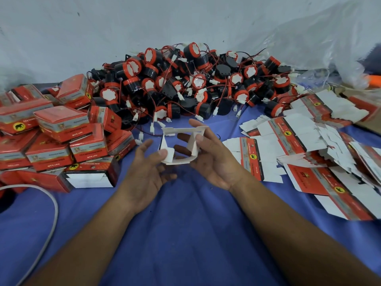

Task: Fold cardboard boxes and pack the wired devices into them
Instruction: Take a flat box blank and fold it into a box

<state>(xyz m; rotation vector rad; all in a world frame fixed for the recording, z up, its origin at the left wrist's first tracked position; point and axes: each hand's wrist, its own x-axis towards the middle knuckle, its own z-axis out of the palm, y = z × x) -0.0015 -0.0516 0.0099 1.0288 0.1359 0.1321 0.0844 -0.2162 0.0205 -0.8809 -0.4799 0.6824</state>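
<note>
A small cardboard box [181, 131], opened into a hollow square sleeve with its white inside facing me, hangs above the blue cloth between both hands. My left hand [147, 171] pinches its lower left flap with the thumb. My right hand [212, 157] holds the right wall, fingers reaching inside and thumb on the outside. Behind it lies a big pile of black-and-red wired devices [185, 83] with white connectors. Flat unfolded boxes [309, 145] are heaped at the right.
Several folded red boxes [55, 133] are stacked at the left. A grey cable [52, 213] curves over the blue cloth [185, 234] at the lower left. Crumpled clear plastic [329, 48] hangs at the back right against the pale wall.
</note>
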